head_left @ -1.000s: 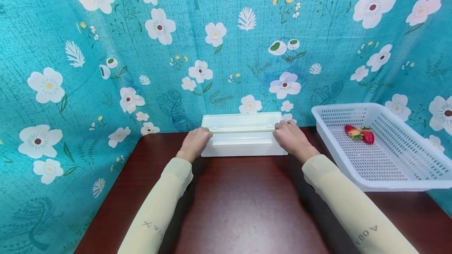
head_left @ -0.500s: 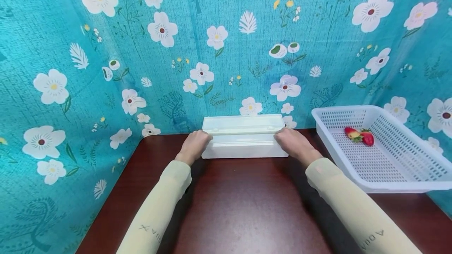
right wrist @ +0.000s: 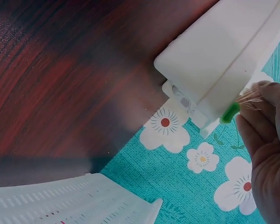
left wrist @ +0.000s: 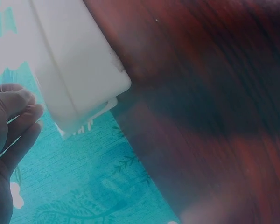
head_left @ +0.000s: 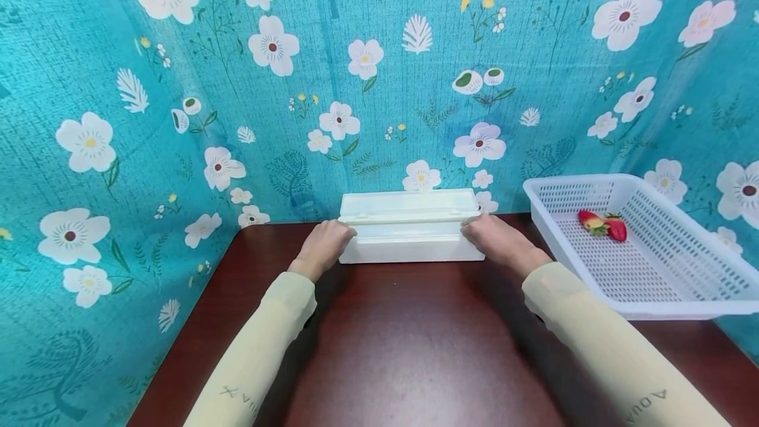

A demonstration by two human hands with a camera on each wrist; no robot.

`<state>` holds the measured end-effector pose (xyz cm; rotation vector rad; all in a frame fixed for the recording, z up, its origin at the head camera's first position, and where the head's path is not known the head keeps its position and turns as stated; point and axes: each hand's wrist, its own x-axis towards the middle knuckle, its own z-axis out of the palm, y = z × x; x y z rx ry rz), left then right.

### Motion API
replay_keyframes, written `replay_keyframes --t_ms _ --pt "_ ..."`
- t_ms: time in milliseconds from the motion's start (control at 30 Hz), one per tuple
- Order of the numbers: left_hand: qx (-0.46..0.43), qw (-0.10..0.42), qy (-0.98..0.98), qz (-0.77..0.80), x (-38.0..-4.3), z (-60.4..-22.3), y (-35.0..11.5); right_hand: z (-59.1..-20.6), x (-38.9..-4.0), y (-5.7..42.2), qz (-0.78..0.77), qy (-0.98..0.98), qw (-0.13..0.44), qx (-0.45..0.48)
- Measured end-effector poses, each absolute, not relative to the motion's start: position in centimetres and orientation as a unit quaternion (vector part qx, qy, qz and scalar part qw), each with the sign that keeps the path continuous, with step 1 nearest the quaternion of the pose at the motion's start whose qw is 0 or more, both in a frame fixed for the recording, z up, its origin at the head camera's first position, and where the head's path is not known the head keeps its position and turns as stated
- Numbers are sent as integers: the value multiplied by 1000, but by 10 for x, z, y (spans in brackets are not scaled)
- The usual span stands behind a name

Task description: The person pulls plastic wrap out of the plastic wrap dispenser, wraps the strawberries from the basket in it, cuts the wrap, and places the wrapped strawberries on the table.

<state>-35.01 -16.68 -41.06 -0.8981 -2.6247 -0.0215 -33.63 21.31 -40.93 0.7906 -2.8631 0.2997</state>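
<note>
A long white box that looks like a cling film dispenser stands at the table's back edge, with a pale bar along its top. My left hand is at its left end and my right hand at its right end. In the right wrist view, thumb and fingers pinch wrinkled clear cling film beside a small green piece at the end of the dispenser. Thumb and fingertips of the left hand also come together in the left wrist view, on film that barely shows. Film across the top is hard to see.
At the right stands a white perforated basket with red strawberries in it. The dark red wooden table stretches in front of me. A blue flowered curtain hangs directly behind the dispenser.
Both hands stay at the dispenser's ends. The left forearm has shifted slightly left and the right forearm slightly right. The dispenser and basket have not visibly moved.
</note>
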Motion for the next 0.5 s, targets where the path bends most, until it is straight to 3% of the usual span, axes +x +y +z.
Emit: replay_keyframes --t_ms 500 --pt "-323 188 -927 -22 -341 -409 -171 -403 -332 219 145 -939 64 305"
